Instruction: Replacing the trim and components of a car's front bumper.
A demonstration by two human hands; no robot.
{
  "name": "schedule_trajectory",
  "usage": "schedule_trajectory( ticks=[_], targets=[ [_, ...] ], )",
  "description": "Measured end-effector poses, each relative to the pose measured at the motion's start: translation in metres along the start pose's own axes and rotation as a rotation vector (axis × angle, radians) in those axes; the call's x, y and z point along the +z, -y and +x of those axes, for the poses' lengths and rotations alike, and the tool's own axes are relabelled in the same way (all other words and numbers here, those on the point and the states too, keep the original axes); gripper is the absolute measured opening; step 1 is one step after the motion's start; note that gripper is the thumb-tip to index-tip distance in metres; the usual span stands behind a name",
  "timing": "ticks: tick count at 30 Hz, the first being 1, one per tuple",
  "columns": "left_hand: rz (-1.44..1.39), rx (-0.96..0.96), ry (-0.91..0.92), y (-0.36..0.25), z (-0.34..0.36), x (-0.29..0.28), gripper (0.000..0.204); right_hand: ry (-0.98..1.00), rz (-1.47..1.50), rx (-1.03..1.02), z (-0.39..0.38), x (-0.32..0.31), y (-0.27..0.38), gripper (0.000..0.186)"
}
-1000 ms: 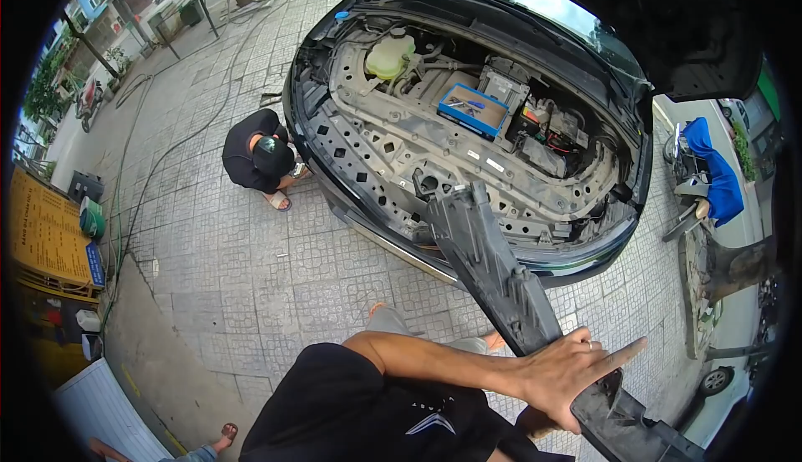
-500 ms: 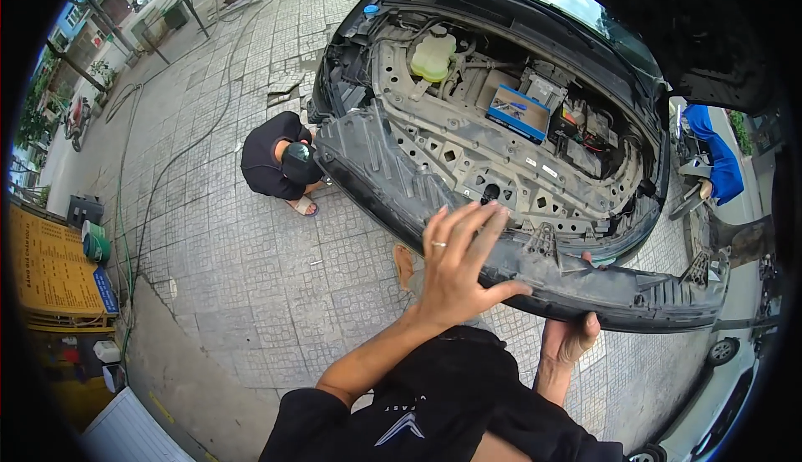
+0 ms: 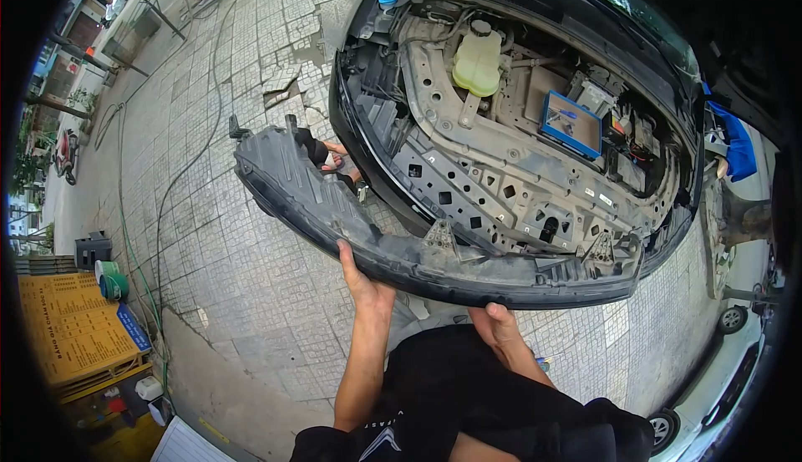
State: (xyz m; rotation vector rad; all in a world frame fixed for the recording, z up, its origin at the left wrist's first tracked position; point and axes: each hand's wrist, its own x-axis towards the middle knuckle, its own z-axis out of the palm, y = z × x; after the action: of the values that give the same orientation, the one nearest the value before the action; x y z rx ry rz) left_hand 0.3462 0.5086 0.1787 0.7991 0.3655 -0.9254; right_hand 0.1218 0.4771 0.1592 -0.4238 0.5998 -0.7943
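In the head view, we gripped a long, curved black panel [image 3: 401, 255] by its near edge, left hand [image 3: 370, 291] thumb up, right hand [image 3: 499, 328] to its right, fingers hidden beneath. The panel reached out past both sides of our grip. Beyond it lay an engine bay [image 3: 468, 140] with a pale green reservoir [image 3: 478, 63] and a blue tray [image 3: 570, 144]; ahead of our left hand showed a co-worker's hand [image 3: 335, 149].
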Motion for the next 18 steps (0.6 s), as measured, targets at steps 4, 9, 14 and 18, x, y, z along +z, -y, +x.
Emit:
schedule_trajectory(
  ticks=[4,9,14,18],
  targets=[
    [0.037,-0.053,-0.08,-0.028,0.037,-0.023,0.084,-0.006,-0.842,0.805,-0.009,-0.023,0.024,0.096],
    [0.083,-0.202,-0.112,-0.052,0.082,-0.051,0.085,0.616,-1.571,0.99,0.031,0.122,0.076,0.073],
    [0.118,-0.384,-0.043,-0.088,0.112,-0.058,0.083,0.319,-0.862,0.319,0.125,0.18,0.092,0.046],
    [0.21,-0.377,-0.042,-0.12,0.139,-0.049,0.082,0.015,-1.048,-0.026,0.338,0.175,0.026,0.022]
  ],
)
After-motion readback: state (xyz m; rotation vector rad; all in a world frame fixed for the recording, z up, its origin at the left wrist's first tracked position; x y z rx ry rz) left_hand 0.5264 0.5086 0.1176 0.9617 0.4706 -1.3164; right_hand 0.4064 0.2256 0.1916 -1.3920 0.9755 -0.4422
